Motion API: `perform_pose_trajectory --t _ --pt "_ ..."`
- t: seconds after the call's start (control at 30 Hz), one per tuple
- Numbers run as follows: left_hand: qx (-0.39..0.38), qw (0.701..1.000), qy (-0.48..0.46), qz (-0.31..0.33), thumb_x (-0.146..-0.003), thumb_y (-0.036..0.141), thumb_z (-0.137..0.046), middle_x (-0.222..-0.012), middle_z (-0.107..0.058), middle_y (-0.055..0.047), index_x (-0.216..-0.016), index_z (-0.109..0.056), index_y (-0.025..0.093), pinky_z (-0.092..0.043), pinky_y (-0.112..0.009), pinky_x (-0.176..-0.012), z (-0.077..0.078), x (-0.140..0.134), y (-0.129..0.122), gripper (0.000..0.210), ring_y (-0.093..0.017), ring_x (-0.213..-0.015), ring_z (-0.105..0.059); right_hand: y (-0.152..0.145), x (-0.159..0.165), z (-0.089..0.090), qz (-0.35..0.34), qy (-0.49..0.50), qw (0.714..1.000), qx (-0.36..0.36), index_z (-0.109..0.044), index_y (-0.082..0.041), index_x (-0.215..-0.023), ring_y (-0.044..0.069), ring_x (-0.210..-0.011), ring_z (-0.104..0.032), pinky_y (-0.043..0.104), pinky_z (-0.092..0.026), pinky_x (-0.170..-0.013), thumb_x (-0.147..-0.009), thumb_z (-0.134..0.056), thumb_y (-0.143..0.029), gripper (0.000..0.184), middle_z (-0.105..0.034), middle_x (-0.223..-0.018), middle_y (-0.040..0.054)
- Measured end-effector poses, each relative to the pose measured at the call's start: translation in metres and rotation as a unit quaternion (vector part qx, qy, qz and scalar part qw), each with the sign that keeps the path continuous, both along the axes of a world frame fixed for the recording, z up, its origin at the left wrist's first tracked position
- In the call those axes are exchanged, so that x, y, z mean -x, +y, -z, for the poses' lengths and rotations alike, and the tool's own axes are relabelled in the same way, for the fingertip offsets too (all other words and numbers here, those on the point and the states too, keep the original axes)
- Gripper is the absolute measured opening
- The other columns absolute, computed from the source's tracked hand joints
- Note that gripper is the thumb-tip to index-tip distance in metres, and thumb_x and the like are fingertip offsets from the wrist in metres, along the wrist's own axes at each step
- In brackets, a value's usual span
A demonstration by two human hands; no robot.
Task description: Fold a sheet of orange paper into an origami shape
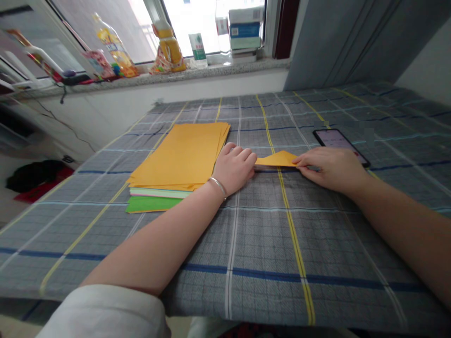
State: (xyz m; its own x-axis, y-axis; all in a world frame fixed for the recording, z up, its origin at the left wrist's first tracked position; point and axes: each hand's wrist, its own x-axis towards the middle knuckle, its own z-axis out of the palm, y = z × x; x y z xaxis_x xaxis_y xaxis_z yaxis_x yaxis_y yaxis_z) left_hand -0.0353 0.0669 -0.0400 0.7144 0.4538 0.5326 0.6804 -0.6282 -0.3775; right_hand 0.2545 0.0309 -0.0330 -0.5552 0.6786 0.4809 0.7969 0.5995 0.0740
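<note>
A small folded piece of orange paper (278,158) stretches between my two hands above the checked cloth. My left hand (235,166), with a silver bangle at its wrist, closes on the paper's left end; its fingertips are partly hidden. At the other end my right hand (327,168) pinches the paper between thumb and fingers. Left of my left hand lies a stack of orange paper sheets (183,152), with pale and green sheets (153,204) showing beneath. A phone (338,141) with its screen lit rests just beyond my right hand, which covers part of it.
A grey checked cloth (260,244) covers the table. Along the back, a windowsill (225,70) carries bottles such as a yellow jug (171,49), a green-and-white carton (198,49) and stacked boxes (245,30). A grey cabinet (338,42) stands at the back right.
</note>
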Motion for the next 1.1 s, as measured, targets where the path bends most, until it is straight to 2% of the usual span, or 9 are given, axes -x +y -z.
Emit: perform_pose_trajectory --t 0.23,0.4,0.5,0.63,0.73,0.87,0.93,1.03,1.1 --pt "0.036 0.998 0.0 -0.046 -0.086 0.018 -0.056 -0.087 -0.07 -0.008 -0.09 -0.063 0.019 -0.043 -0.043 -0.083 -0.001 0.003 0.0 0.008 -0.026 -0.083 -0.063 0.005 -0.008 0.003 0.007 -0.001 1.0 0.022 -0.075 -0.026 -0.095 0.024 -0.096 -0.073 0.037 -0.053 -0.075 -0.093 -0.052 -0.031 0.023 -0.079 -0.104 0.0014" --pt "0.132 0.983 -0.033 -0.12 -0.089 0.022 -0.055 -0.096 -0.071 -0.01 -0.095 -0.065 0.016 -0.046 -0.04 -0.081 -0.002 0.003 -0.001 0.013 -0.026 -0.088 -0.066 0.004 -0.007 0.003 0.024 -0.043 0.995 0.088 -0.074 -0.025 -0.1 0.025 -0.098 -0.071 0.038 -0.053 -0.074 -0.09 -0.057 -0.036 0.023 -0.077 -0.111 0.0041" --pt "0.199 0.974 -0.046 -0.094 -0.096 0.029 -0.049 -0.109 -0.071 -0.009 -0.112 -0.065 0.015 -0.048 -0.039 -0.089 -0.001 -0.001 -0.005 0.026 -0.026 -0.099 -0.066 0.003 -0.001 0.003 0.042 -0.063 0.989 0.125 -0.073 -0.024 -0.103 0.028 -0.103 -0.069 0.041 -0.053 -0.078 -0.089 -0.058 -0.047 0.031 -0.075 -0.118 0.0065" --pt "0.233 0.971 -0.039 -0.047 -0.1 0.043 -0.05 -0.123 -0.069 -0.009 -0.132 -0.06 0.018 -0.045 -0.044 -0.101 0.001 -0.007 -0.01 0.042 -0.029 -0.113 -0.062 0.002 0.01 0.004 0.105 -0.059 0.983 0.14 -0.068 -0.02 -0.123 0.033 -0.111 -0.066 0.046 -0.053 -0.086 -0.09 -0.056 -0.056 0.051 -0.072 -0.123 0.0122" --pt "0.267 0.961 -0.056 -0.042 -0.098 0.04 -0.054 -0.125 -0.069 -0.01 -0.139 -0.056 0.016 -0.044 -0.045 -0.105 0.002 -0.009 -0.01 0.047 -0.029 -0.116 -0.06 0.003 0.018 0.006 0.099 -0.054 0.983 0.142 -0.061 -0.016 -0.137 0.035 -0.112 -0.065 0.05 -0.052 -0.093 -0.09 -0.056 -0.055 0.061 -0.071 -0.125 0.015" --pt "0.319 0.942 -0.103 -0.03 -0.093 0.032 -0.064 -0.124 -0.067 -0.01 -0.141 -0.054 0.015 -0.045 -0.041 -0.105 0.003 -0.012 -0.008 0.052 -0.027 -0.115 -0.06 0.004 0.022 0.008 0.076 -0.001 0.992 0.101 -0.055 -0.018 -0.142 0.036 -0.123 -0.06 0.051 -0.047 -0.104 -0.088 -0.062 -0.05 0.063 -0.065 -0.135 0.0154" --pt "0.327 0.937 -0.115 -0.039 -0.093 0.033 -0.063 -0.124 -0.067 -0.011 -0.139 -0.055 0.015 -0.044 -0.042 -0.106 0.004 -0.013 -0.008 0.05 -0.027 -0.117 -0.059 0.006 0.021 0.012 0.097 0.032 0.991 0.09 -0.052 -0.017 -0.145 0.037 -0.129 -0.056 0.053 -0.044 -0.109 -0.085 -0.065 -0.051 0.07 -0.061 -0.141 0.0175" --pt "0.332 0.935 -0.111 -0.06 -0.094 0.036 -0.061 -0.126 -0.066 -0.012 -0.134 -0.059 0.014 -0.042 -0.044 -0.109 0.004 -0.014 -0.008 0.045 -0.03 -0.121 -0.057 0.011 0.018 0.022 0.165 0.079 0.976 0.119 -0.041 -0.008 -0.151 0.042 -0.126 -0.058 0.057 -0.046 -0.105 -0.082 -0.068 -0.051 0.086 -0.062 -0.137 0.024" --pt "0.335 0.934 -0.108 -0.061 -0.094 0.037 -0.062 -0.126 -0.066 -0.011 -0.129 -0.062 0.014 -0.041 -0.045 -0.111 0.005 -0.014 -0.008 0.041 -0.03 -0.122 -0.056 0.015 0.015 0.03 0.173 0.109 0.968 0.147 -0.038 -0.008 -0.153 0.042 -0.121 -0.061 0.059 -0.048 -0.102 -0.08 -0.07 -0.049 0.09 -0.065 -0.132 0.0234"
